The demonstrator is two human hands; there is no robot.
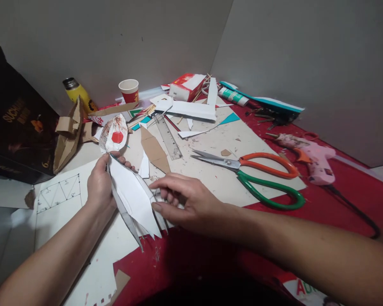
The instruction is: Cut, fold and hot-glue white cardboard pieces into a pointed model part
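A long white card piece (pixel 132 191) with grey side strips and a pointed, notched near end lies across my left hand (pixel 104 182). That hand is closed around its upper left part, thumb on the near side. My right hand (pixel 181 197) pinches the right edge of the same piece between thumb and forefinger, the other fingers curled. Just beyond the hands lie a brown leaf-shaped cardboard piece (pixel 153 149) and a clear ruler (pixel 168 138). Scissors (pixel 231 162) with one orange and one green handle rest to the right, blades pointing left.
A pink glue gun (pixel 319 159) with a black cord lies at the right. Toward the back stand a red and white paper cup (pixel 129 90) and a yellow bottle (pixel 78 94). A dark box (pixel 15 114) is at the left, near a paper with a line drawing (pixel 59 193).
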